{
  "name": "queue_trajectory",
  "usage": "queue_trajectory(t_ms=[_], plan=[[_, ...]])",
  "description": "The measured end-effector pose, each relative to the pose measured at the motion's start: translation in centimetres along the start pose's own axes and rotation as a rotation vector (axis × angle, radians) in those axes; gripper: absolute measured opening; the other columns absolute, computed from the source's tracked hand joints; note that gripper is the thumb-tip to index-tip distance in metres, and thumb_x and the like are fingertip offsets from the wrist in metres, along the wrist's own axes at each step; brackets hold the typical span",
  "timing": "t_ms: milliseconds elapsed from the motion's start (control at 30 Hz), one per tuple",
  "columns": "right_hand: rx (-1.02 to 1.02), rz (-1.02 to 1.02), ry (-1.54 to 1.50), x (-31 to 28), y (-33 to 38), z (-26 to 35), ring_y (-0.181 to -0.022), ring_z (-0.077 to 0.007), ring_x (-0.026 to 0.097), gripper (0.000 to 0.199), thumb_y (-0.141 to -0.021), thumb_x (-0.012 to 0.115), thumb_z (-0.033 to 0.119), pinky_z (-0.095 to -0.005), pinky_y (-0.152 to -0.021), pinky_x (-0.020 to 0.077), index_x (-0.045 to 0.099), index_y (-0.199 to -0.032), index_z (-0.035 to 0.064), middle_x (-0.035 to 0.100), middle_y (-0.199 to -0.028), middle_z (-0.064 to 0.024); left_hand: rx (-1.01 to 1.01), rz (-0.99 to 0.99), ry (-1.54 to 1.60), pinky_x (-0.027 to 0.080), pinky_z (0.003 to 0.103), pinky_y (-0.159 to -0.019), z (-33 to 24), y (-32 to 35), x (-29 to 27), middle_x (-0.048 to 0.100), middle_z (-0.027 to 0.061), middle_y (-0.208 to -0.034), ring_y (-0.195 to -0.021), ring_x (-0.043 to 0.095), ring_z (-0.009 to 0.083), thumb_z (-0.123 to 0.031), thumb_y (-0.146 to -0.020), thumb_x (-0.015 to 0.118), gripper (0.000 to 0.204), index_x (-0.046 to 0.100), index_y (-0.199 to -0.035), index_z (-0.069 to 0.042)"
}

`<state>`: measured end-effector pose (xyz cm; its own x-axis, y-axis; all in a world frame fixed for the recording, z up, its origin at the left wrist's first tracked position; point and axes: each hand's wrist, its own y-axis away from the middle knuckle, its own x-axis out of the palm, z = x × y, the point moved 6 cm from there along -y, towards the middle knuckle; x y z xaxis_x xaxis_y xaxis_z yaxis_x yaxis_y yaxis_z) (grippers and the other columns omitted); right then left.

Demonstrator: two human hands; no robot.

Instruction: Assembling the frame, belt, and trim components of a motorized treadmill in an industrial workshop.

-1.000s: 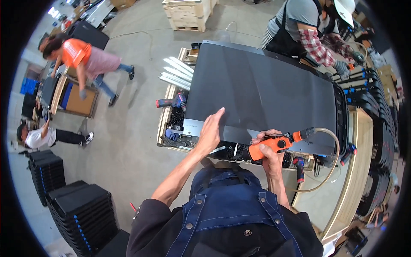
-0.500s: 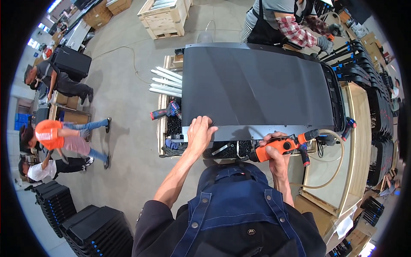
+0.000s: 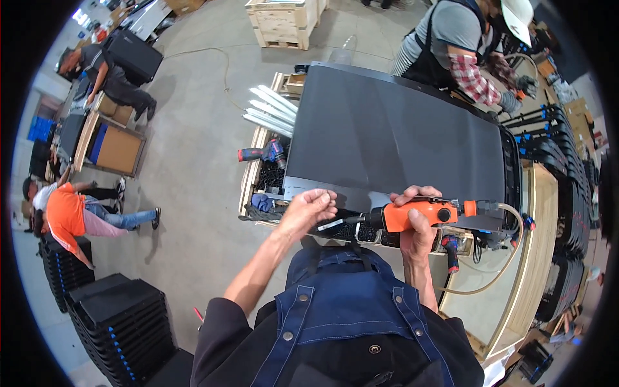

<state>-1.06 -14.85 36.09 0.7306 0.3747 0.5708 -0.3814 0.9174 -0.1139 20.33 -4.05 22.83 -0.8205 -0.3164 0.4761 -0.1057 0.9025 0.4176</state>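
My right hand [image 3: 418, 222] grips an orange air tool [image 3: 419, 214], held level with its dark nose pointing left. A pale hose [image 3: 520, 238] runs from the tool's back end. To its left my left hand [image 3: 309, 213] is closed in a pinch, fingertips up; anything between them is too small to make out. Both hands are at the near edge of a large dark panel [image 3: 400, 132] with a grey metal strip [image 3: 298, 185] along that edge. The panel lies over a wooden crate [image 3: 251, 174] of small black parts.
Silvery bars [image 3: 271, 109] stick out left of the panel, beside a red-and-blue cordless drill [image 3: 264, 153]. Another drill [image 3: 451, 251] hangs below the air tool. A co-worker [image 3: 451, 51] leans in across the panel. Stacked black cases [image 3: 119, 322] stand left behind me; a wooden box [image 3: 535, 245] is at right.
My left hand has lifted off the panel's near edge and pinched its fingers together. The air tool has tilted nearer to level. My view has turned, shifting the panel rightward.
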Motion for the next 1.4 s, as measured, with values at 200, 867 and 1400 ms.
queue_trajectory(t_ms=[200,867,1400], plan=[[-0.028,0.055,-0.079,3.3,-1.1,-1.5,-0.099,-0.0268,0.067,0.047,-0.083,0.069,0.004,-0.0549,-0.103,0.0489,0.052,-0.126,0.0107,0.062,-0.113,-0.0126,0.056,-0.099,0.859,0.064,0.028,-0.078,3.8,3.7,2.7,0.072,0.0094,-0.1,-0.089,0.073,0.02,-0.017,-0.098,0.067,0.018,0.067,-0.107,-0.002],[-0.124,0.398,0.352,12.3,0.2,-8.1,-0.101,-0.0283,0.066,0.047,-0.082,0.074,0.005,-0.0561,-0.103,0.0482,0.049,-0.122,0.0082,0.062,-0.113,-0.015,-0.026,-0.225,1.157,0.058,0.031,-0.087,5.9,2.8,-1.8,0.067,0.0042,-0.096,-0.089,0.065,0.017,-0.031,-0.103,0.06,0.023,0.064,-0.106,-0.008],[0.214,0.625,0.455,18.4,-4.4,-17.0,-0.098,-0.0184,0.068,0.042,-0.074,0.077,-0.004,-0.0346,-0.088,0.057,0.058,-0.112,0.0006,0.069,-0.104,-0.0103,1.171,-0.262,-0.456,0.053,0.037,-0.092,-20.4,10.2,-3.1,0.063,0.0145,-0.116,-0.109,0.063,0.0247,-0.025,-0.078,0.082,0.05,0.064,-0.117,0.0]])
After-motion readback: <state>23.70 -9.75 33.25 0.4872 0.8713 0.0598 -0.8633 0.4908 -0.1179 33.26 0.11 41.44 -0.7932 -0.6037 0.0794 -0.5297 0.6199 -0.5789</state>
